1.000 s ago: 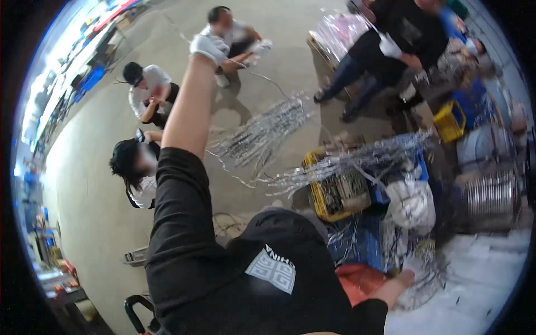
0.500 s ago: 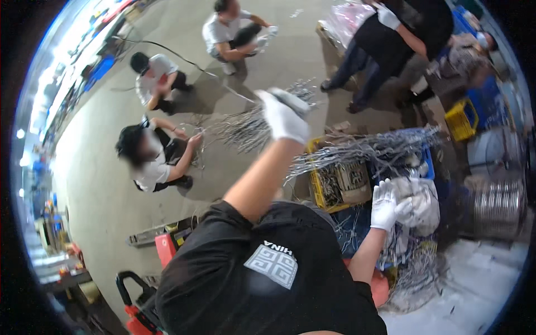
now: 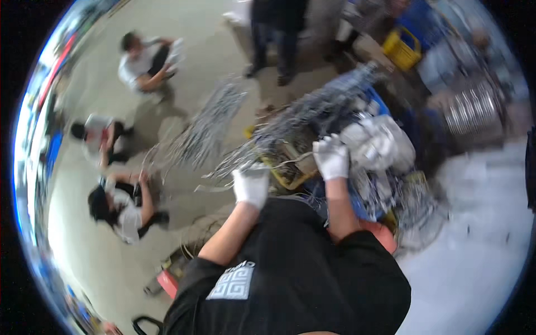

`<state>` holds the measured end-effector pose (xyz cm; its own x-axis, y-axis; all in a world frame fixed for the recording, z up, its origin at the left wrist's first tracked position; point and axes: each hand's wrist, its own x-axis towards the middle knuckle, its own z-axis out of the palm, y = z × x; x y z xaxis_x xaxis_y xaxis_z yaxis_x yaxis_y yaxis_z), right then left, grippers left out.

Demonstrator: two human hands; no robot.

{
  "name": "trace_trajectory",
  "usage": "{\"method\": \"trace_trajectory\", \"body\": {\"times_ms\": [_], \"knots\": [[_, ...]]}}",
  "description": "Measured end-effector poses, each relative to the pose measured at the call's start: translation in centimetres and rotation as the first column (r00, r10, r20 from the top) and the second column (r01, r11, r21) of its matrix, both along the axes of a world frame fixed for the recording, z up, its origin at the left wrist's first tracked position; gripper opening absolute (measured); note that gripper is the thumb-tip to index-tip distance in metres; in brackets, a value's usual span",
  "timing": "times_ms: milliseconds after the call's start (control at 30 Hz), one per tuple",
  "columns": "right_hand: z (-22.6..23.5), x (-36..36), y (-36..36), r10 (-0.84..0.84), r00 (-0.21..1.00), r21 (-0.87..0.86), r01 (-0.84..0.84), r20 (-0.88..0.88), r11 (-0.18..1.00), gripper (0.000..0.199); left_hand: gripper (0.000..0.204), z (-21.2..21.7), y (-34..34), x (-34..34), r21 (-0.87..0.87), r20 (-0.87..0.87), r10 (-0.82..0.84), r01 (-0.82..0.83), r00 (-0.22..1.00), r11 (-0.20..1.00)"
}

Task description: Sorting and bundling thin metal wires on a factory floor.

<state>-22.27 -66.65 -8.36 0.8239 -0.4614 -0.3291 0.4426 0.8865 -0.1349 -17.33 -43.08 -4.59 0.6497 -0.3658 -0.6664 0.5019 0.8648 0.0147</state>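
Observation:
Both my hands wear white gloves and are in front of my body. A pale, thin wire strand (image 3: 287,162) stretches between them, its loose end sticking out to the left. My left hand (image 3: 251,187) is closed around that strand, palm down. At the strand's other side, my right hand (image 3: 331,159) pinches it, though motion blurs the fingertips. Just beyond my hands, a bundle of grey twisted wires (image 3: 307,114) lies across a yellow crate (image 3: 290,183). A second bundle of grey wires (image 3: 209,125) is on the floor to the far left.
White bags (image 3: 382,142) and tangled wires (image 3: 421,209) lie to my right. Several people crouch at left, one person (image 3: 125,209) nearest. Another person (image 3: 273,42) stands ahead. A yellow basket (image 3: 402,49) and a shiny metal coil (image 3: 472,114) are at far right.
My left hand has come down from over the floor bundle to near my body, with the strand. My right hand, open before, has closed on the strand. The whole view has turned right.

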Motion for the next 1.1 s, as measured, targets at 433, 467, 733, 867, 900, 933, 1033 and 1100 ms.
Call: {"method": "trace_trajectory", "body": {"times_ms": [433,467,733,867,900,933,1033,1100], "knots": [[-1.5,0.8,-2.2,-0.077,0.857,-0.129,0.012,-0.51,0.992,0.052,0.027,0.9,7.0,-4.9,0.801,-0.045,-0.79,0.495,0.611,0.337],[-1.7,1.0,-2.8,-0.087,0.847,-0.139,0.015,-0.524,0.99,0.052,0.027,1.5,7.1,-4.7,0.933,-0.077,-0.866,0.343,0.495,0.113],[-1.1,3.6,-2.5,0.047,0.85,-0.073,-0.101,-0.525,0.992,0.052,0.035,-6.8,14.4,-4.1,0.741,-0.45,-0.893,-0.551,0.016,-0.383],[0.0,3.2,-3.1,0.042,0.836,-0.113,-0.123,-0.546,0.986,0.057,0.033,-5.6,14.3,-6.0,0.842,-0.438,-0.894,-0.307,0.093,-0.444],[0.2,3.4,-3.8,-0.032,0.796,-0.189,-0.105,-0.605,0.976,0.059,0.034,-4.9,13.8,-5.9,0.827,-0.454,-0.885,-0.319,0.107,-0.463],[-2.0,1.9,-6.1,0.066,0.852,-0.2,-0.196,-0.519,0.96,0.055,0.034,-4.8,13.6,-6.2,0.835,-0.437,-0.893,-0.321,0.11,-0.448],[-4.1,2.8,-6.9,0.145,0.877,-0.175,-0.249,-0.458,0.953,0.048,0.034,-4.6,12.8,-5.5,0.826,-0.438,-0.891,-0.335,0.123,-0.453],[-2.5,4.2,-6.9,0.041,0.853,-0.123,-0.122,-0.52,0.985,0.04,0.036,-3.8,12.0,-4.9,0.807,-0.475,-0.869,-0.327,0.135,-0.492]]}}
